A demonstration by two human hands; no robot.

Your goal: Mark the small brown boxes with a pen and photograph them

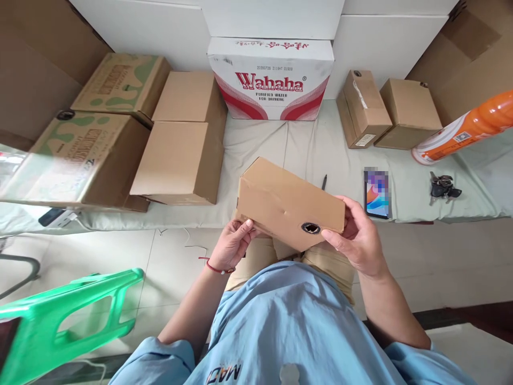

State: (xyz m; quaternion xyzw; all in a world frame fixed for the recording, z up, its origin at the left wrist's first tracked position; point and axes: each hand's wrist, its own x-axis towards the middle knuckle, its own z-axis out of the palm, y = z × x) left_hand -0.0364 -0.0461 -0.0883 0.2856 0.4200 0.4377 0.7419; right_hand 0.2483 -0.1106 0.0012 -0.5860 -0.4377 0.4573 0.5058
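Note:
Between my two hands I hold a plain brown cardboard box (280,198), tilted, near the front edge of the cloth-covered table. One face has a dark-rimmed round hole near its right end. My left hand (236,243) grips the lower left corner, thumb on the near face and the other fingers partly hidden beneath. My right hand (358,235) is closed round the right end, its thumb beside the hole and its fingers behind the box. A dark pen (324,182) lies on the cloth just beyond the box.
Brown boxes (172,160) and green-printed cartons (80,155) stand left. A white Wahaha carton (272,80) is at the back. Right are small boxes (409,112), an orange bottle (465,128), a phone (377,193) and keys (444,186). A green stool (72,315) stands lower left.

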